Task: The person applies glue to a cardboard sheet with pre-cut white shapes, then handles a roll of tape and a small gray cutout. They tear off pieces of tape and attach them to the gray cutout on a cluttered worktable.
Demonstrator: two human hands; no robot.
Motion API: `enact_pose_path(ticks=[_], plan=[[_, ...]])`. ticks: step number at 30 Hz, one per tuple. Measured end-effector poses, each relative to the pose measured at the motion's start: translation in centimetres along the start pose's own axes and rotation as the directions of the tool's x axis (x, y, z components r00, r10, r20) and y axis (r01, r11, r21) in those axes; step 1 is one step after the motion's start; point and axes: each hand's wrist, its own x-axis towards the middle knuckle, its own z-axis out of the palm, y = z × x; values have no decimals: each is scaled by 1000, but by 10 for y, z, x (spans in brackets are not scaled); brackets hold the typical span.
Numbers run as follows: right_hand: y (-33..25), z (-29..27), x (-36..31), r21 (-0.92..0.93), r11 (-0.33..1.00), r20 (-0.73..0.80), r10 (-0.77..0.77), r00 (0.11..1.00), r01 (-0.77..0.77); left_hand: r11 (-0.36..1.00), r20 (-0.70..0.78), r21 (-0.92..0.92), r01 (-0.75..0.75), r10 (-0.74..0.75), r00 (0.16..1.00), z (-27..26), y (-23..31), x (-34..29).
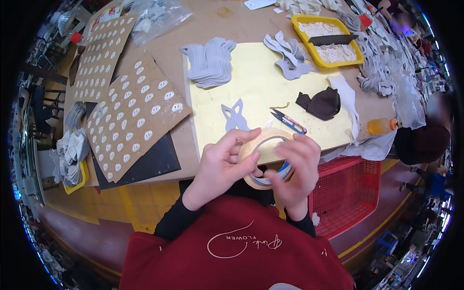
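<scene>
In front of my chest, my left hand (223,162) grips the left side of a roll of cream masking tape (247,150) with a blue-and-white inner core. My right hand (297,169), slightly blurred, curls its fingers and thumb around the roll's right side. Just beyond the roll lies a grey fabric piece (235,116) with two pointed, cut-out ears, partly hidden by my left fingers. Thread snips (288,121) with dark handles rest to its right, near a short brown strand (279,107). A dark brown fabric piece (325,103) lies farther right on the yellow sheet (261,77).
Stacked grey cut pieces (210,62) and loose grey pieces (289,55) lie farther back. Brown boards (137,113) with white ovals cover the left. A yellow tray (302,35) holds pale pieces under a dark strip. An orange bottle (382,126) and red crate (345,198) are at right.
</scene>
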Motion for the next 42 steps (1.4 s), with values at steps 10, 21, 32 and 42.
enact_pose_path(ticks=[10,21,32,42], plan=[[8,26,-29,-160,982,173,-68,982,97,989,-169,-138,-49,25,985,-1,-17,12],[27,18,-15,-66,981,175,-170,970,184,979,-140,163,-122,145,979,0,-25,22],[28,16,-3,165,971,137,-197,971,174,928,-133,290,-233,280,951,-13,-13,27],[21,5,0,139,961,161,-259,952,238,823,-22,434,-367,417,909,-25,5,33]])
